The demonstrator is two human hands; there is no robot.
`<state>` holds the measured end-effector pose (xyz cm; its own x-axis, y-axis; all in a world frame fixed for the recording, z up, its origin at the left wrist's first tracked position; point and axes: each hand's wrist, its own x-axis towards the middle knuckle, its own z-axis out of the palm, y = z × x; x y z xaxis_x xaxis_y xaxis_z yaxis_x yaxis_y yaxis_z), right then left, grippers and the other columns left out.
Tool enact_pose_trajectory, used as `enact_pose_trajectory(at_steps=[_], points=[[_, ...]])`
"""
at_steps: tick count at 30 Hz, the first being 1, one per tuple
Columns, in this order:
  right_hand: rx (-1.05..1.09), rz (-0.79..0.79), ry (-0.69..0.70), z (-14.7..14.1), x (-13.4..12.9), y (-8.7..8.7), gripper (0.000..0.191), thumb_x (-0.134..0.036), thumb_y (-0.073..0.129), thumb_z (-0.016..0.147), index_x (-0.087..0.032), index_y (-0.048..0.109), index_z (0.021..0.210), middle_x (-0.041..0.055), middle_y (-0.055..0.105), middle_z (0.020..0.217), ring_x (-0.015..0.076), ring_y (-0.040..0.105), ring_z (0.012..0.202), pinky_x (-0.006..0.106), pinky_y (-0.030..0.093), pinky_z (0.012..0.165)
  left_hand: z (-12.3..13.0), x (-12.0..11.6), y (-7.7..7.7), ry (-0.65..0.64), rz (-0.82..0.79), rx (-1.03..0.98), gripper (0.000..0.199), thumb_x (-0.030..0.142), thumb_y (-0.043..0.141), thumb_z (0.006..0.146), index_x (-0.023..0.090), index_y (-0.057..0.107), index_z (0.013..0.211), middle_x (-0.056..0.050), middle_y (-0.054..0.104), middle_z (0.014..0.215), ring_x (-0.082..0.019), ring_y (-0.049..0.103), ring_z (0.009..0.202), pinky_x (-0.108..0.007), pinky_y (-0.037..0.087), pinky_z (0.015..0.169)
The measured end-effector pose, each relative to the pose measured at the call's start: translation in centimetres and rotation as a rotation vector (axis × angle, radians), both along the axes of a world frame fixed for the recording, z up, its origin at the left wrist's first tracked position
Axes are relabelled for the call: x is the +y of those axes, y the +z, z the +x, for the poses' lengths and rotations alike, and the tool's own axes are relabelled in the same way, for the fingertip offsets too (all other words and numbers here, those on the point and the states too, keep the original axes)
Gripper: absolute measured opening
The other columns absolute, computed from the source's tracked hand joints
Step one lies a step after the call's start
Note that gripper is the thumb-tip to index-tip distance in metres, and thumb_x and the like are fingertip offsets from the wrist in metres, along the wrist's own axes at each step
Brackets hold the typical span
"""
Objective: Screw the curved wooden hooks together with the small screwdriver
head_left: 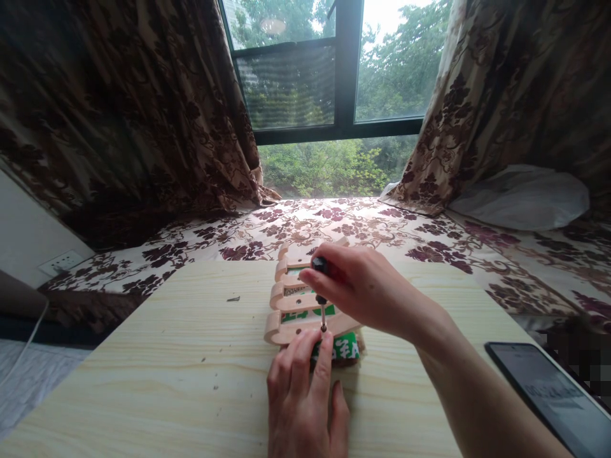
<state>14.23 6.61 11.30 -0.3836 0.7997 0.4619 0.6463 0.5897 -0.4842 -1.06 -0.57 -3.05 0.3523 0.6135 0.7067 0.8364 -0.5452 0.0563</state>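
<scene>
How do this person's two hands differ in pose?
The right hand curls around the screwdriver, while the left hand is outstretched, palm down. The right hand is raised above the wooden slats; the left hand sits low at their near edge, reaching close to the screwdriver's tip. Both are bare.

The screwdriver [321,264] has a black handle and a thin metal shaft; it stands nearly upright, with its tip at the nearest slat of the wooden rack [289,303]. This rack is pale, with rounded slat ends and small dark holes, and lies by the middle of the bench's [191,369] far edge.
</scene>
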Motion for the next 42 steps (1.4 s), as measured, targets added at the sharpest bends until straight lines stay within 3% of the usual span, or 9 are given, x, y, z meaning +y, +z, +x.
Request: enact_pose_trajectory(at_steps=[17,22,42], points=[[-0.015,-0.078,-0.025,0.5,1.1,-1.2,0.022,-0.036,0.043,0.094,-0.021,0.045,0.078,0.0003,0.059,0.065,0.0130,0.050,0.056,0.025,0.027,0.053,0.9,0.2,-1.0,0.078,0.089,-0.098,0.063,0.000,0.044,0.081,0.020,0.041,0.140,-0.012,0.048,0.133,-0.025,0.043,0.128,-0.041,0.041,0.102],[-0.036,-0.051,-0.011,0.6,0.7,-1.2,0.017,-0.033,0.045,0.092,-0.021,0.046,0.080,0.0010,0.058,0.066,0.0142,0.050,0.059,0.026,0.029,0.055,1.1,0.4,-1.1,0.097,0.127,-0.163,0.062,0.001,0.042,0.081,0.025,0.043,0.138,-0.011,0.050,0.127,-0.024,0.046,0.124,-0.040,0.044,0.098],[-0.086,-0.046,-0.008,0.0,0.4,-1.7,0.019,-0.036,0.039,0.094,-0.023,0.035,0.080,-0.0004,0.053,0.064,0.0153,0.046,0.056,0.027,0.027,0.054,1.2,1.4,-2.4,0.081,0.204,-0.259,0.054,-0.001,0.041,0.082,0.022,0.051,0.130,-0.009,0.057,0.117,-0.023,0.051,0.118,-0.039,0.041,0.100]])
